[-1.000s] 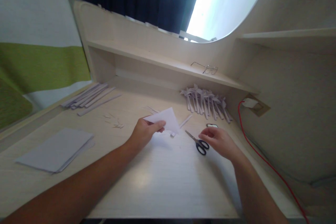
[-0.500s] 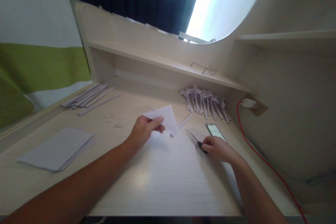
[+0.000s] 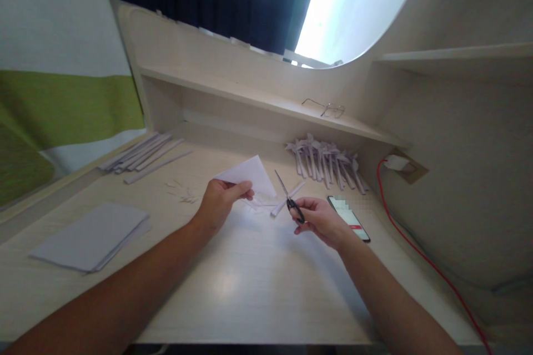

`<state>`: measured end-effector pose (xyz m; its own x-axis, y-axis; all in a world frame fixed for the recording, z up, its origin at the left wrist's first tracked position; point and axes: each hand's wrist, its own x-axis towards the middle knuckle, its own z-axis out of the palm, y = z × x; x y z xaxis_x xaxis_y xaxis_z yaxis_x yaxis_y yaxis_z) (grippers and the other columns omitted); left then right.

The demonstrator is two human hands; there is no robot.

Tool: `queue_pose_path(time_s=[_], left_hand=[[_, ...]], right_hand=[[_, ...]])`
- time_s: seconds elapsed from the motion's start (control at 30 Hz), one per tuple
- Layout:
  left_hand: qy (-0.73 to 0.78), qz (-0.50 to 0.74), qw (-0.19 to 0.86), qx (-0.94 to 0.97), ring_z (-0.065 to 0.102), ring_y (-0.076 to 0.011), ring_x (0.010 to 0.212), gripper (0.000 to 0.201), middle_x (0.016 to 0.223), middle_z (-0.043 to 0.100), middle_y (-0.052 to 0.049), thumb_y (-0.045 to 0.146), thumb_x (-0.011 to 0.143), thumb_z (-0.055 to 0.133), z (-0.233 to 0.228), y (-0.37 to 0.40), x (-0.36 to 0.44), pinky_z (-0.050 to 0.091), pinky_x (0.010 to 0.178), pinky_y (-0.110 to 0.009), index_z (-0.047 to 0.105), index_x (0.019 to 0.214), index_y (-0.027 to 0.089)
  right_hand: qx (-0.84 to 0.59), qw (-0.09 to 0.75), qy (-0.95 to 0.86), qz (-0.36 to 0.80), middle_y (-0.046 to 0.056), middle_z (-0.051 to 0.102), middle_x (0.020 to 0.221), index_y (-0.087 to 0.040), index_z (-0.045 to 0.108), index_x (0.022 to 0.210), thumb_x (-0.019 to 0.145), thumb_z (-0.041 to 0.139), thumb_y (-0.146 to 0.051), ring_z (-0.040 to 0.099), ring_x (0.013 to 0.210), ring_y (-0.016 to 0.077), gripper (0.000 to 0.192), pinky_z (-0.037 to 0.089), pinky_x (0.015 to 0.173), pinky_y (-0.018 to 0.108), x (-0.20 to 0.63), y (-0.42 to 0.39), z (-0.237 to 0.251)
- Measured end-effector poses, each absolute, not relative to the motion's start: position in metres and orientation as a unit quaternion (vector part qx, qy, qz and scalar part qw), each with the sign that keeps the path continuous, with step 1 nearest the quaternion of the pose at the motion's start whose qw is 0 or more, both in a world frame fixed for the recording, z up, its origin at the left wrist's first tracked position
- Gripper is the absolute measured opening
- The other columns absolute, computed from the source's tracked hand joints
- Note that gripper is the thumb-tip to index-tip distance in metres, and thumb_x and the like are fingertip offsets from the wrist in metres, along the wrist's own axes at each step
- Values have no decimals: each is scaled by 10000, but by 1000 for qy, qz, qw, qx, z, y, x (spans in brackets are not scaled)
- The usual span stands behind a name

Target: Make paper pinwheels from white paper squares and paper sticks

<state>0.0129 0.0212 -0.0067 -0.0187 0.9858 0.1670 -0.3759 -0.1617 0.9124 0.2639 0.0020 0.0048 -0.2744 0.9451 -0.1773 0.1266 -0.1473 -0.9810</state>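
My left hand [image 3: 222,199] pinches a folded piece of white paper [image 3: 252,175] between thumb and fingers, held above the desk. In my right hand [image 3: 314,219] is a pair of scissors [image 3: 295,209] with black handles, its blades pointing up and left toward the paper, apart from it. The blades look closed together. Behind the scissors a rolled paper stick [image 3: 280,208] lies on the desk. Thin white paper strips [image 3: 262,203] show below the held paper.
Several paper pinwheels [image 3: 320,158] on sticks lie at the back right. A phone [image 3: 353,222] lies beside my right wrist. At left are paper rolls [image 3: 141,152], a paper stack [image 3: 89,236] and small scraps [image 3: 183,194]. Glasses [image 3: 333,110] rest on the shelf; a red cable [image 3: 416,255] runs down the right.
My right hand has lifted the scissors from beside the phone and moved left toward the paper. My left hand has shifted slightly left with the paper, which is tilted more upward.
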Motion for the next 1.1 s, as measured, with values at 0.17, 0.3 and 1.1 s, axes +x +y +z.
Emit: queue_pose_path(time_s=[0.17,0.3,1.1], left_hand=[[353,636,538,427,636,-160,598,178,633,711,-50,265,679,832,-3,22,12,558,654,-313,738,688,114],[353,639,532,429,641,-163,611,166,639,717,-48,269,697,824,-4,23,9,556,681,-320,747,683,123],[349,618,509,487,667,-179,718,162,717,751,-50,274,794,798,-16,24,6,544,761,-319,777,692,149]], right_hand=[[-466,362,-547,594,-25,585,613,-126,703,737,660,880,-446,413,472,51,373,326,435,196,251,8,-6],[-452,364,-553,599,24,656,700,-117,738,776,692,856,-427,416,511,64,342,287,478,228,252,-1,-11],[-452,342,-600,565,-47,521,674,-169,582,776,666,878,-538,394,582,91,486,260,535,251,242,-17,-21]])
